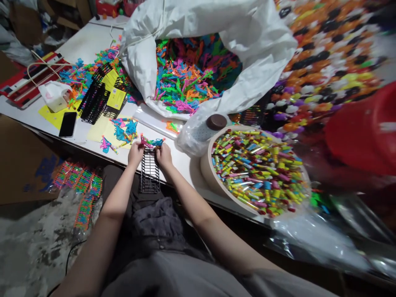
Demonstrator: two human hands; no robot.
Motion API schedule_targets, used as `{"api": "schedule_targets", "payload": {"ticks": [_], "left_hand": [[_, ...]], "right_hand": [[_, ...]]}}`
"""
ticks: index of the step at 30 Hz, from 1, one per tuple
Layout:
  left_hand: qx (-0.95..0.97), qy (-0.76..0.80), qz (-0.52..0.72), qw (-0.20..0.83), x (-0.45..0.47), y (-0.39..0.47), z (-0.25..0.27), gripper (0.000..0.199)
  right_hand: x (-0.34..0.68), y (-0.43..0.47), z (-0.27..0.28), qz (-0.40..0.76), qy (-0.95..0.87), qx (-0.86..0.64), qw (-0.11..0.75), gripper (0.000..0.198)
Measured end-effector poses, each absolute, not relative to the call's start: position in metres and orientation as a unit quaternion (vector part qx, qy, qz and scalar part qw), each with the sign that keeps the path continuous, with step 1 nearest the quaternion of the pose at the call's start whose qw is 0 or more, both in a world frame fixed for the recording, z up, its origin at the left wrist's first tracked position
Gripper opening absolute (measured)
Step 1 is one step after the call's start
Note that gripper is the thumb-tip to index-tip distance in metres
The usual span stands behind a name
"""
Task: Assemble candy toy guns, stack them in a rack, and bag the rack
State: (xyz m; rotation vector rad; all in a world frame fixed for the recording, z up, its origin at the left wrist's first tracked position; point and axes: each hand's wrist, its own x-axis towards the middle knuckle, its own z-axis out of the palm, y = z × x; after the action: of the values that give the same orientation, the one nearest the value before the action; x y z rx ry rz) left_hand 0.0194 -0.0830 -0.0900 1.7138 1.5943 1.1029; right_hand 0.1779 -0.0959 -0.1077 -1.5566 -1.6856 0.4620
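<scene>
A black grid rack [150,171] spans the gap between my two hands and slopes down over the table's front edge toward my lap. My left hand [135,155] is closed at its upper left corner, and my right hand [163,156] grips the upper right corner. Along the rack's far end, between my fingertips, lie small pink and blue plastic toy pieces [151,142]. Just beyond is a loose pile of blue toy pieces [125,131], with a pink and blue one [107,145] nearer the edge. My fingertips are partly hidden.
A white sack [258,62] full of colourful plastic pieces stands behind. To the right is a round tub [210,165] of small wrapped tubes, beside a bagged bottle [204,130]. Stacked black racks [93,101], a phone [67,124] and a red bucket [359,128] lie around.
</scene>
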Motion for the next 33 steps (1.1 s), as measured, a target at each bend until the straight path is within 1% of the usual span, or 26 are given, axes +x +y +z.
{"api": "schedule_targets", "payload": {"ticks": [3, 7, 11, 18, 23, 33], "left_hand": [[0.631, 0.597, 0.413, 0.274, 0.020, -0.085, -0.089, 0.003], [0.655, 0.587, 0.381, 0.286, 0.019, -0.083, -0.089, 0.009], [0.659, 0.589, 0.367, 0.292, 0.016, -0.081, -0.091, 0.011], [0.642, 0.591, 0.380, 0.308, 0.015, -0.084, -0.092, 0.008], [0.647, 0.577, 0.383, 0.319, 0.014, -0.079, -0.094, 0.010], [0.660, 0.549, 0.400, 0.323, 0.008, -0.079, -0.093, 0.008]], "right_hand": [[0.178, -0.097, -0.109, 0.179, -0.666, -0.609, 0.393, 0.011], [0.180, -0.095, -0.112, 0.185, -0.674, -0.601, 0.388, 0.007], [0.183, -0.094, -0.111, 0.196, -0.682, -0.591, 0.384, 0.008], [0.185, -0.098, -0.106, 0.246, -0.666, -0.588, 0.388, 0.013], [0.184, -0.096, -0.102, 0.251, -0.671, -0.593, 0.368, 0.015], [0.184, -0.087, -0.091, 0.274, -0.670, -0.593, 0.352, 0.015]]}}
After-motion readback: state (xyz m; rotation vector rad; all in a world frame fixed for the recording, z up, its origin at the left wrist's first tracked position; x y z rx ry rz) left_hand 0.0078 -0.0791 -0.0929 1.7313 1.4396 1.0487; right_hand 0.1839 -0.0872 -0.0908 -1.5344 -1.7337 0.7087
